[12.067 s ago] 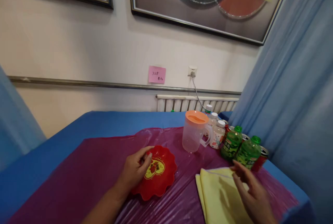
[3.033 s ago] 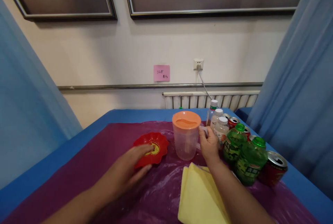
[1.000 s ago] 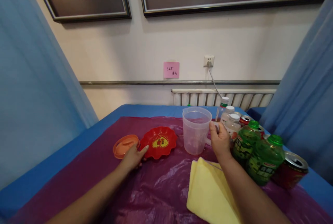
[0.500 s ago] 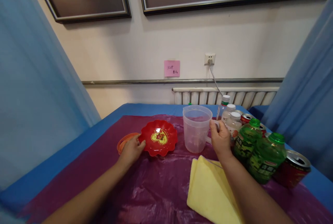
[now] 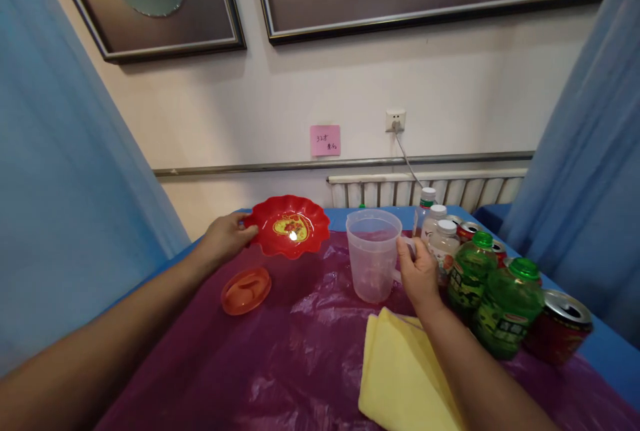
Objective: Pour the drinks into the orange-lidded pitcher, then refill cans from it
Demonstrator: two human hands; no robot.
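A red scalloped plate [image 5: 287, 225] with a yellow pattern is raised above the table, and my left hand [image 5: 230, 237] pinches its left rim. Below it on the purple sheet [image 5: 280, 351] lies a small orange dish [image 5: 247, 291]. My right hand [image 5: 419, 271] is closed on the handle of a clear plastic measuring jug [image 5: 373, 261], which stands upright on the sheet. Under my right forearm lies a folded yellow cloth [image 5: 403, 371].
At the right stand green bottles [image 5: 507, 314], clear bottles with white caps [image 5: 443, 247] and several cans [image 5: 560, 324]. Blue curtains [image 5: 75, 151] hang on both sides. Behind the table are a radiator [image 5: 450, 192] and a wall.
My left hand has lifted the red plate up off the sheet and away from the orange dish, which now shows fully. My right hand stays on the jug handle. The view has shifted slightly.
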